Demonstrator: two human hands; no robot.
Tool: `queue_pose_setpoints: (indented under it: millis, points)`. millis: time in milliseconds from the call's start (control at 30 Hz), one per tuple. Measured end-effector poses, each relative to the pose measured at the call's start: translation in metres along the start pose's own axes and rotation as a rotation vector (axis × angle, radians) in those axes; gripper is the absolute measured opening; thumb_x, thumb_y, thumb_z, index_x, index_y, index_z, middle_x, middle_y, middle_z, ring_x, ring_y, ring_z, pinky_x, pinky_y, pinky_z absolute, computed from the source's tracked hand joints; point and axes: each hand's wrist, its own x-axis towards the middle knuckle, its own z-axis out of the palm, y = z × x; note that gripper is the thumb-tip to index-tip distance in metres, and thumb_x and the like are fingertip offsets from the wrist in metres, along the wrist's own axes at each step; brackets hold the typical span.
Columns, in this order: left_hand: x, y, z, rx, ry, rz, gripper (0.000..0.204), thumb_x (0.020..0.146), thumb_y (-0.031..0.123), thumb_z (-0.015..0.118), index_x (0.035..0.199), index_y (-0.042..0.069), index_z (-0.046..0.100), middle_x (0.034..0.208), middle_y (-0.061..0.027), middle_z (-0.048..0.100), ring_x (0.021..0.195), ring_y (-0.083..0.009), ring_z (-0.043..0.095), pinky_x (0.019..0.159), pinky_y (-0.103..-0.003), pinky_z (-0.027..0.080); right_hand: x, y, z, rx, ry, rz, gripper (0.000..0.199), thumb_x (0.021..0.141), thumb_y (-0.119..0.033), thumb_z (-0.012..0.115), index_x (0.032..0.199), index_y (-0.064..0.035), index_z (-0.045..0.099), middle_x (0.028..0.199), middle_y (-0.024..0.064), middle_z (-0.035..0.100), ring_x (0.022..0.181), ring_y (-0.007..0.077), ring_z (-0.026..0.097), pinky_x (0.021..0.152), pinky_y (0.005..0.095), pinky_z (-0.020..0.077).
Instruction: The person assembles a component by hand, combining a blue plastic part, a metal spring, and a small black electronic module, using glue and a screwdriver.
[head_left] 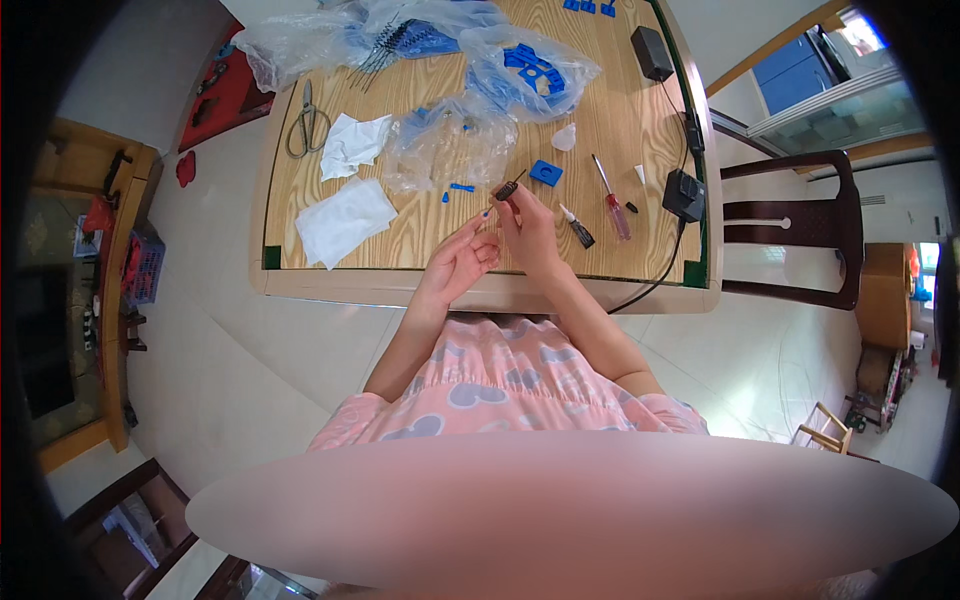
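Near the table's front edge, my right hand pinches a small dark piece with a thin rod sticking out; its exact kind is too small to tell. Just to the left, my left hand is turned palm up with its fingers curled. A tiny blue piece shows at its fingertips. Small blue parts lie beyond the left hand. Past the right hand sits a blue square block with a round hole. A small glue bottle with a white nozzle lies to the right.
On the wooden table are scissors, white tissues, clear plastic bags with blue parts, black coiled pieces and a red-handled screwdriver. A black adapter with its cable lies at the right edge, beside a dark chair.
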Motion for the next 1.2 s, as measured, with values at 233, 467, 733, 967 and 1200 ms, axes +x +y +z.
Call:
queue_pose_setpoints:
  millis: [233,467,733,967,1200]
  points:
    - [-0.0001,-0.0004,-0.001,0.002,0.004,0.004,0.038,0.103,0.026,0.04,0.137,0.011,0.047,0.117,-0.011,0.061,0.103,-0.0222,0.057,0.09,-0.039,0.045,-0.001,0.0054,-0.0007,-0.05,-0.017,-0.03,0.013,0.091,0.0,0.056,0.103,0.001,0.06,0.084,0.0098,0.063,0.07,0.0171,0.061,0.064,0.0287,0.0487]
    - [-0.0012,0.0001,-0.0011,-0.014,-0.014,0.0,0.039,0.102,0.025,0.041,0.138,0.01,0.047,0.116,-0.0118,0.06,0.104,-0.0232,0.057,0.091,-0.039,0.044,-0.002,0.0064,-0.0002,-0.042,-0.011,-0.029,0.014,0.091,0.0,0.056,0.104,0.0009,0.06,0.083,0.0096,0.063,0.07,0.017,0.061,0.063,0.0287,0.0486]
    - [-0.0009,0.0007,0.0031,0.013,-0.001,0.006,0.04,0.101,0.024,0.042,0.138,0.01,0.046,0.116,-0.0122,0.061,0.102,-0.0222,0.057,0.091,-0.039,0.045,-0.0018,0.0057,-0.0012,-0.041,-0.011,-0.027,0.012,0.09,0.001,0.056,0.102,0.0011,0.059,0.082,0.0097,0.061,0.069,0.0175,0.06,0.063,0.0292,0.0479]
    - [-0.0005,0.0007,0.0018,0.001,-0.017,0.0,0.039,0.102,0.025,0.041,0.138,0.01,0.046,0.117,-0.0114,0.06,0.102,-0.0214,0.057,0.091,-0.038,0.044,-0.002,0.0048,-0.001,-0.05,-0.007,-0.039,0.014,0.09,0.001,0.056,0.103,0.0011,0.06,0.083,0.0099,0.062,0.07,0.0177,0.06,0.063,0.0295,0.048]
    - [-0.0005,0.0,0.003,0.008,-0.003,0.0,0.039,0.102,0.025,0.041,0.138,0.011,0.046,0.116,-0.0105,0.061,0.1,-0.0204,0.057,0.09,-0.037,0.044,-0.0025,0.0051,-0.0006,-0.032,-0.003,-0.013,0.015,0.09,0.001,0.056,0.104,0.0008,0.06,0.083,0.01,0.063,0.071,0.0179,0.061,0.064,0.0296,0.0489]
